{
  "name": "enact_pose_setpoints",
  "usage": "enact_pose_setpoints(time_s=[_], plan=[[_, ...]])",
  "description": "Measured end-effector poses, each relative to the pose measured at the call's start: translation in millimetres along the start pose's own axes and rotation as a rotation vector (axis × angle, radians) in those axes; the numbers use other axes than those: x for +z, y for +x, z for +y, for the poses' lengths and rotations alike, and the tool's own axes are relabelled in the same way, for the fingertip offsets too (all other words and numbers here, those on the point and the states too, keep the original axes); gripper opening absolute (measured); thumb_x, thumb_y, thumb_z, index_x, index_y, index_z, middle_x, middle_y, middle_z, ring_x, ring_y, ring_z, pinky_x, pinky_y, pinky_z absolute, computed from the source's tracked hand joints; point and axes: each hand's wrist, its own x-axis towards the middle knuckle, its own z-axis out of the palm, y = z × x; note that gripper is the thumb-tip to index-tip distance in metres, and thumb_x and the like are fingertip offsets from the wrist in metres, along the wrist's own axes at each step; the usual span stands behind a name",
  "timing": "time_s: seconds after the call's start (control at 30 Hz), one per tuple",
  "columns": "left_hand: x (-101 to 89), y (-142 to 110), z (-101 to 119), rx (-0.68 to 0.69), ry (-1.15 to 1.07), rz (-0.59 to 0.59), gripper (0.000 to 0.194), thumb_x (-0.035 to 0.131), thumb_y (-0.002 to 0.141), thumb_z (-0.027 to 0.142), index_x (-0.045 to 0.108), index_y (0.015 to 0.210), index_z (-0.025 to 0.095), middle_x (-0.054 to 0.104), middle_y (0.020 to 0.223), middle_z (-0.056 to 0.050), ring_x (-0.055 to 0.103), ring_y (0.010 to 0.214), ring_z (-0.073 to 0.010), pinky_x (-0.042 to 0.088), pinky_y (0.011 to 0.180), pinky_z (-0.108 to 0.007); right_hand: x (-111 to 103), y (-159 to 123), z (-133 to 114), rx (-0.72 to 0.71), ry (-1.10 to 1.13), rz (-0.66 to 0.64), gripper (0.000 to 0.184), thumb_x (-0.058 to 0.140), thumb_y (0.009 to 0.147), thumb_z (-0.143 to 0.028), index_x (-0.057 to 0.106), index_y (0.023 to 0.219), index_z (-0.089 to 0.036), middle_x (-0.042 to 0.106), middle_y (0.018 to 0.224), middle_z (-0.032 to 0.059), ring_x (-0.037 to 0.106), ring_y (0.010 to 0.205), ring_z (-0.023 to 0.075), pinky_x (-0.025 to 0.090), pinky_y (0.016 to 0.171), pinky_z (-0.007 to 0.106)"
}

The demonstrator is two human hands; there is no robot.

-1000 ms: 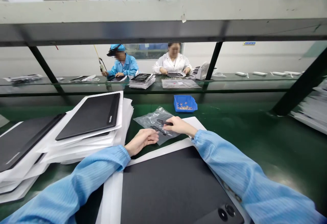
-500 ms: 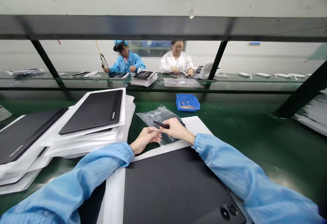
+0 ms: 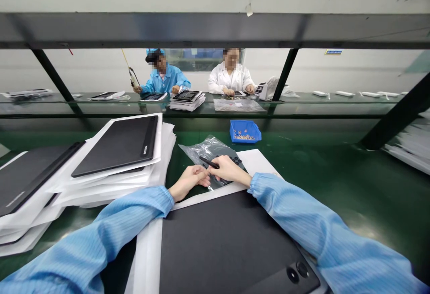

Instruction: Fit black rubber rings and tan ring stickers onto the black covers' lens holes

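My right hand (image 3: 231, 171) is shut on slim black tweezers (image 3: 208, 163), whose tips point down-left over a clear plastic bag (image 3: 208, 149) holding small black rings (image 3: 237, 161). My left hand (image 3: 188, 182) lies on the bag's near edge, its fingertips against my right hand. Its closed fingers hide whether anything is in them. Below both wrists lies a dark tablet (image 3: 225, 240) on a white sheet (image 3: 258, 162), with its round camera lenses (image 3: 297, 271) near the bottom edge of the view.
Stacks of dark tablets on white sheets (image 3: 114, 146) fill the left of the green bench (image 3: 336, 186). A blue tray of small brass parts (image 3: 245, 131) stands ahead. Beyond a shelf beam (image 3: 215, 30), two co-workers (image 3: 164, 72) sit handling tablets.
My right hand and the tweezers have shifted left, closer to my left hand, and the hands now touch. The whole view has also shifted slightly.
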Motion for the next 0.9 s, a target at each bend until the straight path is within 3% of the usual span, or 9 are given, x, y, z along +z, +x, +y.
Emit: enact_pose_setpoints(time_s=[0.4,0.63,0.8,0.9], plan=[[3.2,-7.3,10.9,-0.042,0.203,0.007,0.021,0.056,0.093,0.030,0.060,0.102,0.012,0.063,0.092,-0.004,0.062,0.074,-0.0140,0.055,0.066,-0.030,-1.7,-2.7,4.5,0.141,0.185,-0.034,0.023,0.051,0.075,-0.004,0.051,0.055,-0.015,0.056,0.041,-0.0051,0.040,0.028,0.0037,0.031,0.032,0.015],[-12.5,-18.0,25.8,-0.170,0.539,-0.018,0.027,0.055,0.094,0.037,0.060,0.087,0.012,0.060,0.072,0.001,0.056,0.055,-0.0088,0.049,0.052,-0.023,-1.0,-4.4,4.5,0.190,0.306,-0.012,0.022,0.052,0.079,-0.009,0.053,0.058,-0.013,0.055,0.040,-0.0046,0.035,0.030,0.0015,0.027,0.032,0.013],[-22.0,-23.6,45.3,-0.011,0.808,0.155,0.037,0.060,0.090,0.035,0.050,0.061,0.015,0.044,0.050,0.008,0.040,0.041,-0.0067,0.037,0.045,-0.020,-6.0,-1.7,-1.6,0.198,0.394,-0.068,0.024,0.049,0.082,-0.010,0.050,0.058,-0.014,0.050,0.038,-0.0063,0.026,0.028,0.0004,0.019,0.031,0.013],[-12.3,-35.8,61.2,0.152,0.906,0.196,0.044,0.061,0.085,0.028,0.036,0.050,0.019,0.035,0.044,0.009,0.034,0.042,-0.0082,0.027,0.047,-0.022,-21.0,-6.6,-14.6,0.202,0.437,-0.089,0.025,0.049,0.082,-0.009,0.050,0.057,-0.013,0.046,0.036,-0.0074,0.027,0.028,0.0003,0.017,0.032,0.014]])
